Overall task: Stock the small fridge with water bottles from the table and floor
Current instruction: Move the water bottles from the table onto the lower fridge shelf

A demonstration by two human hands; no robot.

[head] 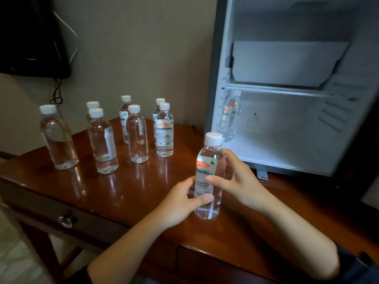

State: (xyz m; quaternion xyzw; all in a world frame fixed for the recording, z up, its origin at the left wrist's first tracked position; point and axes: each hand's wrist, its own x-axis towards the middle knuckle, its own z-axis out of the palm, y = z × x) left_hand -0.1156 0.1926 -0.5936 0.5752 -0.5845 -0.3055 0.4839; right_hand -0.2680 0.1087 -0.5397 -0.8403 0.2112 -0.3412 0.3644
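Observation:
A clear water bottle (209,173) with a white cap and an orange-and-white label stands upright over the wooden table (131,187), in front of the open small fridge (287,111). My left hand (180,201) grips its lower half, and my right hand (235,177) wraps round its middle from the right. Several more bottles (137,134) stand in pairs on the table to the left. One bottle (230,115) stands inside the fridge at the left of the lower compartment.
The fridge's upper shelf holds a white freezer box (287,62). A dark wall-mounted screen (30,35) with hanging cables is at top left. The table has a drawer with a glass knob (66,220) at its front edge.

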